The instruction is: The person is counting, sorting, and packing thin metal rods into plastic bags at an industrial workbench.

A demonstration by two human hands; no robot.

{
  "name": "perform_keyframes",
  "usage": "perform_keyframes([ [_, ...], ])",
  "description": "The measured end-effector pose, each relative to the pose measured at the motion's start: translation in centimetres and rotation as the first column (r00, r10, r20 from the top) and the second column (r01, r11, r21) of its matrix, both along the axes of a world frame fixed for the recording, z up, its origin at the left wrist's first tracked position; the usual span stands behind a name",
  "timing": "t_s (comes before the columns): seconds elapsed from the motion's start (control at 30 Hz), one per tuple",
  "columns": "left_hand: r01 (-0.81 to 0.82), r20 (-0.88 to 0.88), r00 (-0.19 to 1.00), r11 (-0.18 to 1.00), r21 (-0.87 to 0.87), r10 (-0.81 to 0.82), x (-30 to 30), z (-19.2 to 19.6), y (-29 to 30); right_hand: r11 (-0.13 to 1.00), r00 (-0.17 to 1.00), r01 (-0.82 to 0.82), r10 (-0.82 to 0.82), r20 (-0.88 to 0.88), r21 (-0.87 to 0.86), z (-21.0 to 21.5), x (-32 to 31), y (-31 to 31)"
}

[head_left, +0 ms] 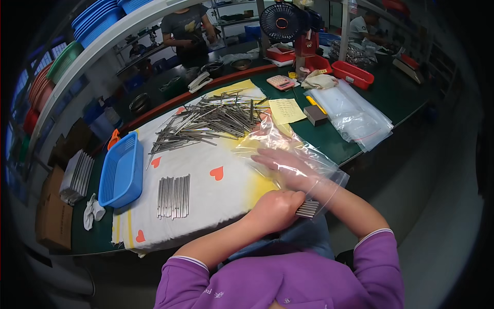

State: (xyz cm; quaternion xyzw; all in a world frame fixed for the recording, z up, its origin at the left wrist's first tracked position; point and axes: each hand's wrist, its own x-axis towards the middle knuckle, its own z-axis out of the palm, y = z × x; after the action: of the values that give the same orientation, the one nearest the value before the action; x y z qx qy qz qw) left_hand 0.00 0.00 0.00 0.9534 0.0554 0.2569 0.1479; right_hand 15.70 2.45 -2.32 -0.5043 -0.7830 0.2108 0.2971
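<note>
My left hand [278, 210] is closed around a bundle of short metal rods [307, 208], whose ends stick out on its right near the cloth's front edge. My right hand [283, 164] reaches into a clear plastic bag [323, 177], fingers stretched out and apart from any rod. The bag's film spreads over the hand and wrist. Beyond it lies a large loose heap of metal rods [216, 117]. To the left, a neat row of rods [173, 197] lies side by side on the white cloth [206, 201] with red hearts.
A blue basket [121, 170] stands at the left. At the right are flat clear bags [355, 116], a dark block [315, 115], a yellow note [286, 110], a pink calculator [281, 82] and a red tray [352, 74]. A fan [282, 22] stands behind; another person [186, 31] is farther back.
</note>
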Motion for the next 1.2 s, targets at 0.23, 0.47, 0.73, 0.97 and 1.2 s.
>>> perform_keyframes([
  [0.23, 0.008, 0.036, 0.999, 0.995, -0.094, -0.005, -0.1, 0.6, -1.1, 0.969, 0.804, 0.165, -0.242, 0.543, 0.186, 3.0, -1.6, -2.4],
  [0.47, 0.001, 0.088, 0.996, 0.994, -0.107, 0.008, -0.5, 0.6, -0.5, 0.984, 0.788, -0.067, -0.048, 0.614, 0.163, 1.7, -1.2, -1.1],
  [0.73, 0.071, 0.153, 0.986, 0.994, -0.084, -0.058, -0.2, 0.8, -0.4, 0.965, 0.834, 0.061, -0.189, 0.518, 0.254, 1.8, -4.1, 0.6],
  [0.97, 0.055, 0.122, 0.991, 0.997, -0.052, -0.048, -0.7, 1.2, -0.7, 0.914, 0.878, 0.276, -0.366, 0.31, 0.297, 3.8, -4.6, 1.9],
  [1.2, -0.004, 0.102, 0.995, 0.998, -0.063, 0.01, -1.4, 1.1, 0.2, 0.786, 0.64, 0.56, -0.612, 0.464, 0.263, 2.1, -1.8, 2.2],
])
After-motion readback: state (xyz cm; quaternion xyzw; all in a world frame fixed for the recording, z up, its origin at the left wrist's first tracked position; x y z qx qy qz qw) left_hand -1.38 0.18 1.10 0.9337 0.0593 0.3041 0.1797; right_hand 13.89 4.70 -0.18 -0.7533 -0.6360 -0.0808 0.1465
